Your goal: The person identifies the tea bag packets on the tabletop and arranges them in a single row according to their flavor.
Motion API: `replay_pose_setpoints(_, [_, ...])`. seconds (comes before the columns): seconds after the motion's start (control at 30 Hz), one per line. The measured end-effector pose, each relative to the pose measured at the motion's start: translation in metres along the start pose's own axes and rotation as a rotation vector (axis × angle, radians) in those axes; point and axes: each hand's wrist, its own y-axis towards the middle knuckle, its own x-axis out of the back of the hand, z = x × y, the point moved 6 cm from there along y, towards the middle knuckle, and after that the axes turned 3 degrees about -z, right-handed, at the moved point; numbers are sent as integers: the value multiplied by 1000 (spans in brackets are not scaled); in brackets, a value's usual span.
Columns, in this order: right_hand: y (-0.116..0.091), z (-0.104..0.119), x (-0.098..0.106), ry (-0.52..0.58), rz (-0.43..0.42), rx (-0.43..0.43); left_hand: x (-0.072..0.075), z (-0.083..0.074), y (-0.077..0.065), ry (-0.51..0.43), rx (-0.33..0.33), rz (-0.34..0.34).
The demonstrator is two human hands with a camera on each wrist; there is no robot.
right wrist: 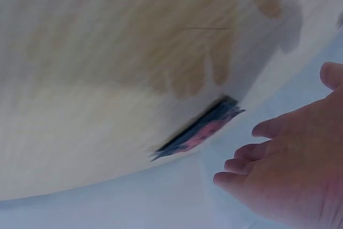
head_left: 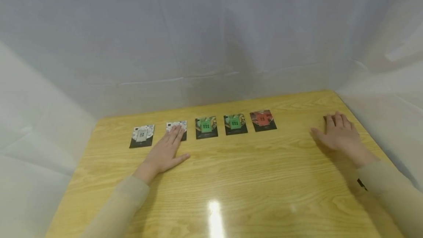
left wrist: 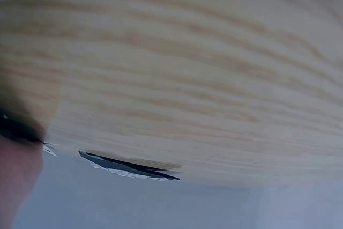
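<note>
My left hand (head_left: pixel 165 151) lies with straight fingers on a black-and-white packet (head_left: pixel 183 135), second from the left in a row. Its thumb points out to the right over the tabletop. Left of it is a similar white packet (head_left: pixel 142 136), whose thin edge also shows in the left wrist view. On the far right, my right hand (head_left: pixel 341 135) is spread above the table, its fingers covering most of a dark packet (head_left: pixel 325 118). The right wrist view shows this packet (right wrist: pixel 201 131) as black with red, apart from the raised fingers (right wrist: pixel 246 154).
Two green packets (head_left: pixel 206 126) (head_left: pixel 235 123) and a red one (head_left: pixel 263 119) continue the row between the hands. The wooden table (head_left: pixel 238 186) ends at the back against pale sheeting (head_left: pixel 148 47), which also hangs at both sides.
</note>
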Motion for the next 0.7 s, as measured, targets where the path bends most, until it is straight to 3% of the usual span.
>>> replay_pose_setpoints(0.43, [-11,-22,-16,16,73,71,0,1,0,-14,8,1])
replay_pose_setpoints(0.7, [-5,-26,-25,-4,45,85,-2,1,-1,-4,17,19])
